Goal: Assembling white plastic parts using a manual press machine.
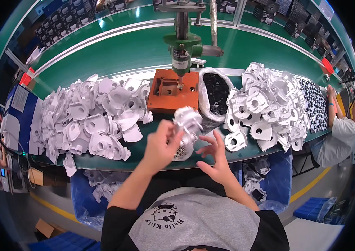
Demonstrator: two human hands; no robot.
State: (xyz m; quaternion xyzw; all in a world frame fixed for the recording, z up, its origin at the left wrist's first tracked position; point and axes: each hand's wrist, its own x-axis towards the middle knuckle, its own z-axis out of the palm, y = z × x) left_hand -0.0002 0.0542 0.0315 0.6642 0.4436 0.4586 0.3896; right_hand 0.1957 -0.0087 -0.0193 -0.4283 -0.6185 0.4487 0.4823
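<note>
Bare worktop lay open between the left white heap and the left hand; ahead, the orange block, overhanging press and bag of black parts blocked passage.

I'm in a factory, at an assembly line: a green press stands over my long worktop, between two big heaps of white plastic parts; blue bins with more such parts sit below its edge, yellow lines run along the grey floor, and co-workers are to my left and right
</note>
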